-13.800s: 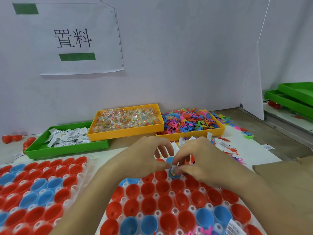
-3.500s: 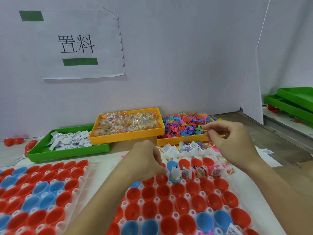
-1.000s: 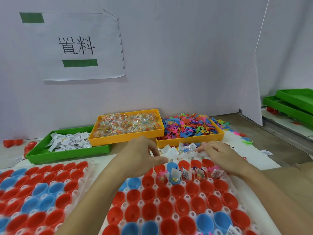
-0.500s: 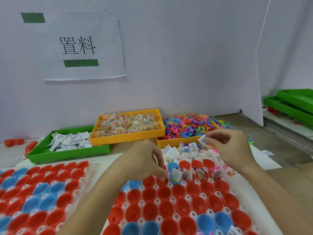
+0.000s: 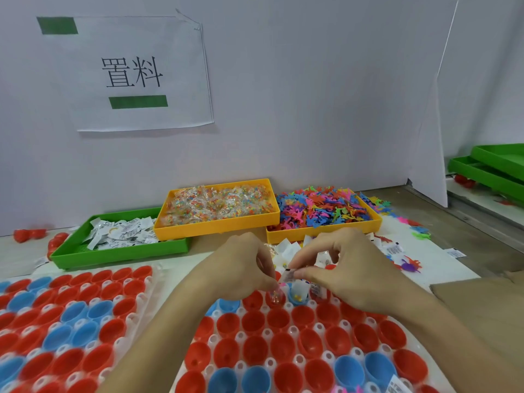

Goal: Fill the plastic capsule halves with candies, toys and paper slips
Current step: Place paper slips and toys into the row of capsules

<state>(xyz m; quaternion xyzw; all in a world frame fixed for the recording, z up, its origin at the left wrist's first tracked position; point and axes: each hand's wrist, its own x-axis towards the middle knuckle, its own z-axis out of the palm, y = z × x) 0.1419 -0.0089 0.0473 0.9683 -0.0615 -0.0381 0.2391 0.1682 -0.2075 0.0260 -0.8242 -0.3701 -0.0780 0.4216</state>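
Nearest the front edge of the tabletop: a white holder tray (image 5: 295,333) packed with red and blue capsule halves (image 5: 279,350), open side up, most with nothing in them. A printed paper slip (image 5: 397,385) sticks out of one half at the tray's near right corner. A second holder tray (image 5: 141,302) with more red and blue halves lies just left of it, running off the left edge.

Both forearms come in over the first tray and the hands meet above its far row. Left hand (image 5: 241,268): fingers curled downward, fingertips at a small clear packet (image 5: 276,296) sitting in a red half; whether it is pinched or only touched cannot be told. Right hand (image 5: 348,268): thumb and forefinger pinch a printed slip (image 5: 289,276), held just above a blue half (image 5: 297,297) that already has a white slip and something yellow in it. Other fingers loosely bent.

Brown cardboard (image 5: 476,304) lies at the right edge.

Behind the hands, loose slips and packets on the tabletop. Further back, three bins in a row: green bin (image 5: 119,255) with paper slips on the left, yellow bin (image 5: 218,225) with candy packets in the middle, yellow bin (image 5: 323,235) heaped with coloured toy figures on the right. Stray figures (image 5: 411,263) lie right of it.

Far edge: white partition with a paper sign (image 5: 133,72). Green trays (image 5: 487,171) stacked at far right.
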